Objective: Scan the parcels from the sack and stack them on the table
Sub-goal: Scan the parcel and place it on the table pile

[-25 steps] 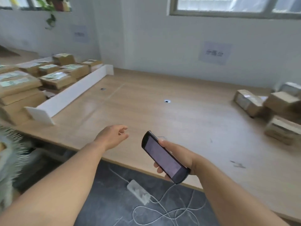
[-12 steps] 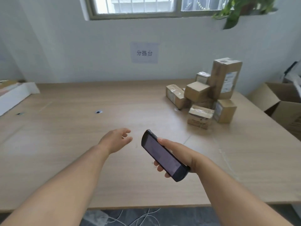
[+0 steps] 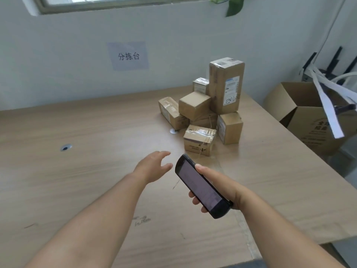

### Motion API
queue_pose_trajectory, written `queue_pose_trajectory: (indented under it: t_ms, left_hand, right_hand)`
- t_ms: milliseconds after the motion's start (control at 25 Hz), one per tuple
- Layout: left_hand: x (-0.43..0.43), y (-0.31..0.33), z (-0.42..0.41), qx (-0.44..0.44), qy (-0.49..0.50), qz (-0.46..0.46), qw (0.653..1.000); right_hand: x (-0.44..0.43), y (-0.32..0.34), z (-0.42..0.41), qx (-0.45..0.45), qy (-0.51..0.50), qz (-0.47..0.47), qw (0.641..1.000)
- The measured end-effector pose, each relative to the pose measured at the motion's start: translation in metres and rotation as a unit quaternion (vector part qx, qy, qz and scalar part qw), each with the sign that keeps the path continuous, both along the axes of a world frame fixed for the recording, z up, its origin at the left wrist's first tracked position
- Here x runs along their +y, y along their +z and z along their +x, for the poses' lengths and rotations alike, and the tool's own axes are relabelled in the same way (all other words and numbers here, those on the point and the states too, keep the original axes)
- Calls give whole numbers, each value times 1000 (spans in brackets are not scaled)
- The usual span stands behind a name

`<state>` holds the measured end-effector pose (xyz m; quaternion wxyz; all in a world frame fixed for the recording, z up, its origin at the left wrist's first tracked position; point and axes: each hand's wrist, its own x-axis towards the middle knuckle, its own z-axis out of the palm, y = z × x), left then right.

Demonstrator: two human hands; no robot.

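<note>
Nearest, just right of the frame's centre, the right hand grips a dark handheld scanner, thumb along its edge and fingers curled underneath, screen facing up. Left of it the left hand hovers over the wooden table, fingers relaxed and loosely spread, holding nothing. Farther back, right of centre, the parcels sit piled on the table, a tall parcel standing upright at the back. At the right edge stands an open cardboard box. A paper sign hangs on the wall.
</note>
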<state>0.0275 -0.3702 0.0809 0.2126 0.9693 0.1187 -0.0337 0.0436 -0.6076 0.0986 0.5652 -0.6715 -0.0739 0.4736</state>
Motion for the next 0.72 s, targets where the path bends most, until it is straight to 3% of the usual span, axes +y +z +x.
queue_pose_trajectory:
  t_ms: [480,720]
  left_hand:
    - [-22,-34,195,85,-188,96,974]
    - [-18,-57,218,135,-217,138,957]
  right_hand:
    - [-18,-18,110,38,-146,-15,988]
    - [-11,-38,126,68,-155,-23,985]
